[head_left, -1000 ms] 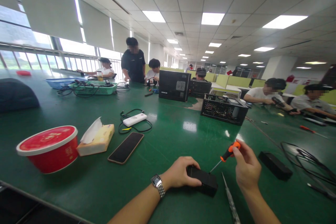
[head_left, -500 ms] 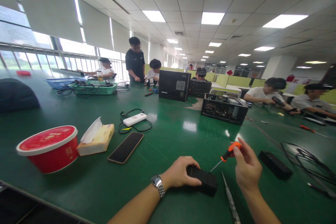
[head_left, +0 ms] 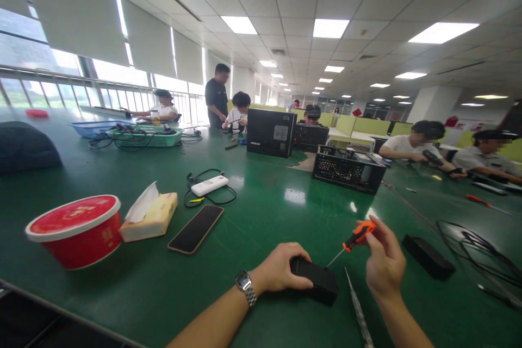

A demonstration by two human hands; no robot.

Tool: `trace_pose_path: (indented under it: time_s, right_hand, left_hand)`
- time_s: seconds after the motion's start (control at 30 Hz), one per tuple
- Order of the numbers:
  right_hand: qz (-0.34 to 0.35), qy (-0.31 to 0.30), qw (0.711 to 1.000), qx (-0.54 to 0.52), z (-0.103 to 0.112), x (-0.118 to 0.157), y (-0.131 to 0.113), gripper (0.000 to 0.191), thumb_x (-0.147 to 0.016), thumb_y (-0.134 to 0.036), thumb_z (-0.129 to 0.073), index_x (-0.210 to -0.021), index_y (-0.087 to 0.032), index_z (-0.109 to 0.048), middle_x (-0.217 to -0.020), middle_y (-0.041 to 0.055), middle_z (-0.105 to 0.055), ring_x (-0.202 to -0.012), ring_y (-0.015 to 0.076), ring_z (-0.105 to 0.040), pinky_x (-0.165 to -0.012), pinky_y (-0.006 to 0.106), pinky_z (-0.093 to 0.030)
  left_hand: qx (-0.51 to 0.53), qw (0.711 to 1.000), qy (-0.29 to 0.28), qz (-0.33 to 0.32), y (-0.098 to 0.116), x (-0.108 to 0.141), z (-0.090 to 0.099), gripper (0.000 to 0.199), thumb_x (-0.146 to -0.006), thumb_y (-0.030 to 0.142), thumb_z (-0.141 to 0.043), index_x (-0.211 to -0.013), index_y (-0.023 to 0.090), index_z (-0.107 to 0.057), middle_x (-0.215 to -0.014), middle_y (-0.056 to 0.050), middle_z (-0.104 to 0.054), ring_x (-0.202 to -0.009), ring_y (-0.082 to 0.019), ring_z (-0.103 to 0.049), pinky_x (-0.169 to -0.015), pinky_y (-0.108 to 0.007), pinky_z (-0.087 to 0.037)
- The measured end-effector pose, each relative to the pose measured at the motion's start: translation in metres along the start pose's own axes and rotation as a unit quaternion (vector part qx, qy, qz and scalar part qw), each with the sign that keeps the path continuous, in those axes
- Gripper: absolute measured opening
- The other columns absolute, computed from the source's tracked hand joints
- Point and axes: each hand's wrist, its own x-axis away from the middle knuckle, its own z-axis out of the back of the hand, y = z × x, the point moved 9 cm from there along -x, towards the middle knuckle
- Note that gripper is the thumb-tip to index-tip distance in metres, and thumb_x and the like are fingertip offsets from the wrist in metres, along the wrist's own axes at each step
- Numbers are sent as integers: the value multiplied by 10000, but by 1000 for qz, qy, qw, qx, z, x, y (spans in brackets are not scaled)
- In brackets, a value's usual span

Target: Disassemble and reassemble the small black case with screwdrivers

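My left hand, with a watch on its wrist, grips a black rectangular block and holds it against the green table. The block looks like a power adapter or speaker, but its exact kind does not show. My right hand pinches the orange and black handle of a screwdriver. The screwdriver slants down to the left, and its tip meets the block's upper edge. Between the block and my right forearm lies a thin pointed tool, its shaft towards the block. A similar black block lies right of my right hand.
A phone, a tissue pack and a red tub stand to the left. Computer cases sit farther back. Black cables lie at right, baskets at back left. Several people work around the table.
My right hand has shifted very slightly on the screwdriver's handle, while my left hand and the block stay put. In the background, the standing person has moved a little to the right.
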Motion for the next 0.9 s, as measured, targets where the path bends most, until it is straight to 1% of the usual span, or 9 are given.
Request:
trace_pose_path:
  time_s: [0.07,0.2,0.27,0.37,0.5,0.6,0.7,0.83,0.9]
  right_hand:
    - [-6,-5,1000,-12,-1,0,0,387,-797,-369,-657,-1128,-168,-647,-979,76,-695,-822,210,-653,-718,358,-530]
    - [28,-2,1000,-8,-3,0,-7,375,-710,-316,-763,-1049,-184,-673,-938,39,-663,-777,170,-631,-706,317,-527]
    - [34,4,999,-5,-2,0,-8,370,-692,-308,-778,-1027,-185,-681,-922,32,-657,-755,161,-625,-688,306,-524]
    - [21,12,1000,-13,1,0,-5,373,-739,-321,-734,-1079,-183,-665,-932,49,-681,-774,178,-644,-713,338,-531]
    - [-1,-2,1000,-20,0,0,-2,345,-802,-369,-651,-1083,-169,-648,-973,82,-691,-787,208,-660,-707,387,-541]
    - [27,6,1000,3,0,-1,-7,350,-749,-357,-718,-1040,-173,-661,-994,67,-664,-816,191,-640,-720,348,-535]
    - [58,12,998,3,0,-2,-12,343,-718,-332,-755,-1018,-180,-688,-1000,49,-644,-796,167,-622,-699,312,-525]
    - [19,24,1000,-6,4,-2,-4,327,-800,-355,-673,-1072,-175,-698,-972,60,-682,-777,175,-632,-677,321,-516]
    - [-6,15,1000,-21,3,-2,1,337,-826,-375,-637,-1088,-169,-690,-973,73,-693,-770,188,-644,-654,330,-517]
  left_hand:
    - [-1,1000,1,-1,0,0,0,415,-659,382,-820,-990,172,-681,-958,-27,-636,-895,-196,-581,-772,-254,-440]
    - [1,1000,2,-3,0,0,0,418,-665,388,-816,-997,174,-677,-953,-22,-635,-884,-191,-582,-763,-250,-436]
    - [2,1000,-1,-3,0,0,-1,424,-666,402,-813,-996,174,-677,-953,-24,-636,-881,-192,-584,-757,-249,-437]
    - [5,1000,-1,-6,-1,0,0,426,-666,414,-811,-991,172,-676,-956,-27,-637,-881,-194,-584,-756,-249,-438]
    - [7,1000,2,-10,0,0,0,430,-670,413,-812,-999,172,-675,-960,-24,-634,-873,-187,-584,-755,-247,-436]
    - [3,1000,4,-5,-1,1,0,440,-664,419,-815,-1003,175,-678,-957,-24,-635,-868,-187,-583,-751,-246,-437]
    - [0,1000,6,-7,-1,1,0,431,-666,422,-813,-996,177,-684,-949,-24,-641,-870,-189,-586,-758,-247,-438]
    - [-8,1000,10,-10,-1,1,0,406,-673,419,-808,-978,177,-693,-934,-20,-648,-872,-188,-589,-758,-247,-435]
    - [-10,1000,10,-12,0,0,0,396,-678,416,-804,-973,176,-695,-930,-20,-649,-868,-186,-590,-750,-245,-435]
